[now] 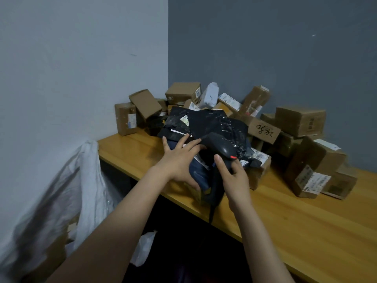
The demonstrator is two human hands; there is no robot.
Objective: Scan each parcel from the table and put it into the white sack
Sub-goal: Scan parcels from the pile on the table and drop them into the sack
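Behind the scanner [222, 146], one cardboard box [263, 129] bears black handwritten marks I can't decipher; the shipping labels [314, 180] near it are too blurred.

The person's left hand [177, 162] rests with straight, spread fingers on a dark blue parcel [199, 173] at the wooden table's [285, 211] front edge. The right hand [234, 180] grips a black scanner [221, 145] just above it. Cardboard boxes [299, 121] and black bags [206, 121] are heaped behind. A white sack [81, 180] hangs open at the table's left end.
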